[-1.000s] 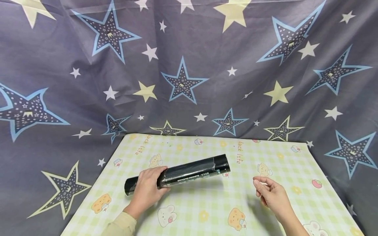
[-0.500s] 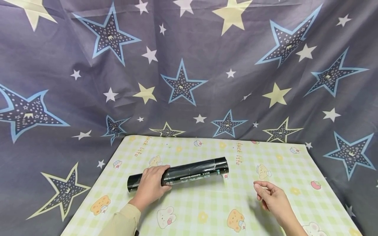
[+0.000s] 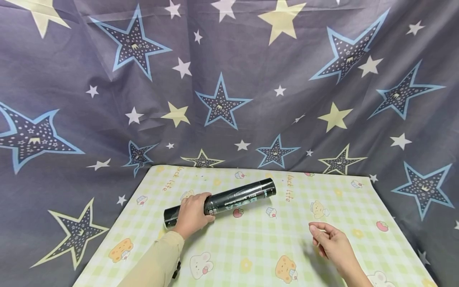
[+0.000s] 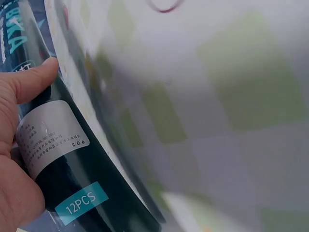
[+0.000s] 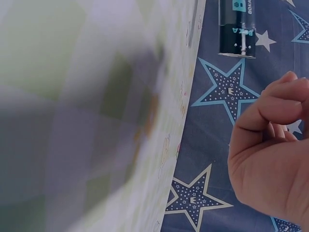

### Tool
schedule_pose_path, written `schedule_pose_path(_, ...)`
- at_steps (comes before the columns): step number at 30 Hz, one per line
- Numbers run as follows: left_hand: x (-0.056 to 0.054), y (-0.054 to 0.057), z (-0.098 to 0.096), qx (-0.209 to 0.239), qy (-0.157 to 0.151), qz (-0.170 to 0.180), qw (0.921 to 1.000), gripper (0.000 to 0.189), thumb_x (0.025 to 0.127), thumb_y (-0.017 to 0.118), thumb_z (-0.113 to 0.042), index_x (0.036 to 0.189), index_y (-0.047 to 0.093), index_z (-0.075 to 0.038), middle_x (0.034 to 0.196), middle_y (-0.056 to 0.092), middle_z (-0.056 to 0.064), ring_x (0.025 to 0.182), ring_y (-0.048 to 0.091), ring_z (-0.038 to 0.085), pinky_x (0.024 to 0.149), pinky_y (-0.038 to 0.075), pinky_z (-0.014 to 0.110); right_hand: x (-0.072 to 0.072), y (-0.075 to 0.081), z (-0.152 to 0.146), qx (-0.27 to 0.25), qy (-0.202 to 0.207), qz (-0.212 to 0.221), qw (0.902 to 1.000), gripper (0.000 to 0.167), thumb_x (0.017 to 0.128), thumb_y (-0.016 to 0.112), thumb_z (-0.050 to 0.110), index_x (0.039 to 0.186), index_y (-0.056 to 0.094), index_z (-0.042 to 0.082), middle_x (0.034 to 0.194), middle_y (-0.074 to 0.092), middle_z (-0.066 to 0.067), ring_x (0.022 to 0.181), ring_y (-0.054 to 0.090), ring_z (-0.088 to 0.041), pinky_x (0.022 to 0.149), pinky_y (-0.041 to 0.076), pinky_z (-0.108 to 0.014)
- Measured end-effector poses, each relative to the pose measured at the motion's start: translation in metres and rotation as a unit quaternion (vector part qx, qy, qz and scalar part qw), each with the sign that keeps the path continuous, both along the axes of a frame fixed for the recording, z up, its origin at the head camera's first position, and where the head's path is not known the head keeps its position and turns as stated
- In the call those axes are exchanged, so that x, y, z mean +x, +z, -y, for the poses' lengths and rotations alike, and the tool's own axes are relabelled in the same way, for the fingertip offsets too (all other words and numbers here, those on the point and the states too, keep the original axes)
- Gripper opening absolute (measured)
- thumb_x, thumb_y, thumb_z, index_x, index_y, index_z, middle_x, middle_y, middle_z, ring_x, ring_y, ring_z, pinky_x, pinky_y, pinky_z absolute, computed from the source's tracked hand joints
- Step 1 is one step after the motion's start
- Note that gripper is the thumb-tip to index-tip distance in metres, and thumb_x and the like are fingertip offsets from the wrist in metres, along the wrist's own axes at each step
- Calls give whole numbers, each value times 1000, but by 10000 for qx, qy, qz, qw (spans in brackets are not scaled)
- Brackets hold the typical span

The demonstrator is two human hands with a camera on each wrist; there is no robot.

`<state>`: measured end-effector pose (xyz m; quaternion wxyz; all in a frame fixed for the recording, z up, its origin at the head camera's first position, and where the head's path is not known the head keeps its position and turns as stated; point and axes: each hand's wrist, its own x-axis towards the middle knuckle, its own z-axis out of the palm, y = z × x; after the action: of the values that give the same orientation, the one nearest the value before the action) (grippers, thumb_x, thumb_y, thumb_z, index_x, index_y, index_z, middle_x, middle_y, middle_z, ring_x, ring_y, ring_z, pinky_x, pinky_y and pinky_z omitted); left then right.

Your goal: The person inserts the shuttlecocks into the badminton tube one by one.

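Observation:
A long black shuttlecock tube (image 3: 238, 196) with BOKA lettering slants across the back middle of the table in the head view. My left hand (image 3: 193, 213) grips it near its left end, fingers over the top and thumb on the near side. In the left wrist view the tube (image 4: 116, 193) shows a white text label and a teal 12PCS tag beside the thumb. My right hand (image 3: 331, 241) hovers over the right part of the table, fingers loosely curled with nothing in them. The right wrist view catches one end of the tube beyond that hand (image 5: 270, 154).
The table wears a green-and-white checked cloth (image 3: 247, 241) printed with cartoon animals, flowers and fruit. A dark grey curtain (image 3: 251, 52) with stars hangs behind the table and along its sides.
My left hand has carried the tube slightly toward the back and right, and the tube's right end now tilts further toward the back. The right hand stays nearly in place.

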<state>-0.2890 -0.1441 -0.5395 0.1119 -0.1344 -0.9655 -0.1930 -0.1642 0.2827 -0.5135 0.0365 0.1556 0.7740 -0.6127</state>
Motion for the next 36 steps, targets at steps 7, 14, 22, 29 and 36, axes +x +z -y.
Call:
schedule_pose_path(7, -12, -7, -3, -90, 80, 116, 9999, 86, 69, 103, -36, 143, 65, -14, 133, 75, 11, 114, 70, 35, 103, 49, 56, 1, 1, -4, -22, -94, 144, 9998, 54, 105, 68, 40, 143, 62, 2, 73, 66, 2, 51, 48, -9, 47, 43, -24)
schedule_pose_path(14, -17, -12, -4, -287, -12, 73, 9996, 88, 67, 103, -39, 143, 66, -13, 133, 75, 12, 113, 71, 35, 103, 51, 55, 2, 0, -5, -91, -112, 232, 9996, 54, 106, 68, 41, 143, 61, 2, 74, 66, 1, 51, 48, -9, 47, 42, -24)
schedule_pose_path(22, -18, -12, -4, -495, -78, 119, 9987, 87, 67, 103, -39, 142, 66, -13, 132, 76, 12, 112, 71, 34, 101, 52, 55, 1, 0, -6, -91, -81, 182, 9998, 55, 105, 68, 41, 143, 61, 1, 74, 66, 1, 50, 48, -9, 47, 42, -24)
schedule_pose_path(29, -12, -3, -2, -1029, -15, 355, 9941, 105, 67, 99, -57, 153, 57, -14, 143, 70, 13, 123, 67, 41, 112, 47, 59, 0, -2, -7, -101, -83, 241, 9996, 54, 105, 68, 41, 143, 61, 2, 75, 66, 1, 51, 48, -9, 47, 42, -25)
schedule_pose_path(36, -4, 6, 9, -881, 58, 554, 9946, 112, 70, 93, -66, 158, 51, -12, 153, 61, 14, 139, 56, 45, 121, 39, 64, 2, -6, -8, -57, -74, 321, 9994, 55, 106, 67, 41, 144, 61, 2, 75, 66, 0, 50, 48, -10, 47, 42, -25)
